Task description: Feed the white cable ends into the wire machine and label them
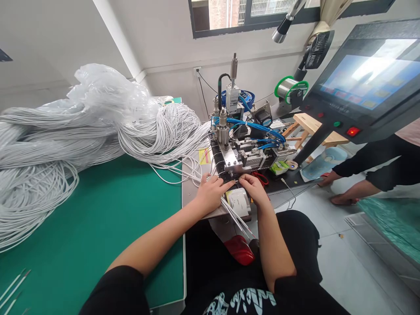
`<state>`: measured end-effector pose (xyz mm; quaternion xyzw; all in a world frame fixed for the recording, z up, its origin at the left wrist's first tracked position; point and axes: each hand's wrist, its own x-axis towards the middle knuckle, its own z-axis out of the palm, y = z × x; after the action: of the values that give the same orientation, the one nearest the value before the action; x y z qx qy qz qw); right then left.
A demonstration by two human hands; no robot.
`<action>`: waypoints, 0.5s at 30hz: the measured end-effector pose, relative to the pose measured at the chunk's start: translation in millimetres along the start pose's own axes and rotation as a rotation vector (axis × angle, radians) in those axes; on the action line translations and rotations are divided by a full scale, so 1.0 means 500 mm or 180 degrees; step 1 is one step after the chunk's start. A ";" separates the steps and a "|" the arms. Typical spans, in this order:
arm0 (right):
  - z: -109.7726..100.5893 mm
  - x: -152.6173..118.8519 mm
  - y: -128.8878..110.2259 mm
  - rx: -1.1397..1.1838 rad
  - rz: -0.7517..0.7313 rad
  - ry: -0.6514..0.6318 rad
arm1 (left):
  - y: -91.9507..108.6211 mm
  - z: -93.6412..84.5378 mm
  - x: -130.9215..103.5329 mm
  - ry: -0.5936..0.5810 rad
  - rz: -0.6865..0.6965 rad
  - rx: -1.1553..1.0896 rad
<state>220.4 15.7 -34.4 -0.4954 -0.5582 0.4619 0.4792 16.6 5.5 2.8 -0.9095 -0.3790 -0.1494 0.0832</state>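
We see the right hand's (254, 188) thumb and forefinger brought close together at the front of the machine (229, 159), and the left hand (210, 193) with its forefinger stretched toward the same spot. Whatever sits between those fingertips is too small and dark for us to make out; it may be a wire end, but we cannot tell whether either hand grips anything. The relation that matters is close: the fingertips meet just in front of the machine's metal block, and the loose white cables (233, 213) lie to the left of that point, nearer the left hand. Their long axis runs from the upper left, beneath the left hand, and slants down to the right, so the free ends hang between the forearms. The left palm covers part of that run, so we cannot follow each strand. Just below the fingertips is a pale label (239, 202). Farther left, coiled cables (172, 131) lie on the green mat (131, 210), with more bundles cut off by the picture's left edge. To the right, glare washes out the screen (370, 81), and another person shows only in part, mainly the legs (374, 166).
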 end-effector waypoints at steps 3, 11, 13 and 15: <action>0.006 0.005 0.008 0.0296 0.0155 0.0041 | 0.006 -0.005 0.003 -0.0103 -0.0056 0.0098; 0.012 0.005 0.022 0.0467 0.0316 0.0090 | 0.016 -0.006 0.011 -0.0159 -0.0115 0.0226; 0.010 -0.002 0.026 0.0386 0.0299 0.0153 | 0.010 0.000 0.004 0.0015 -0.0122 0.0121; 0.007 -0.013 0.028 0.0240 0.0263 0.0304 | 0.002 0.005 -0.005 0.0346 -0.0135 0.0042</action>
<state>219.1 10.0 -49.4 -0.5210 -0.4960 0.4778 0.5042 16.2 3.6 -0.3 -0.8912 -0.3941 -0.1978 0.1064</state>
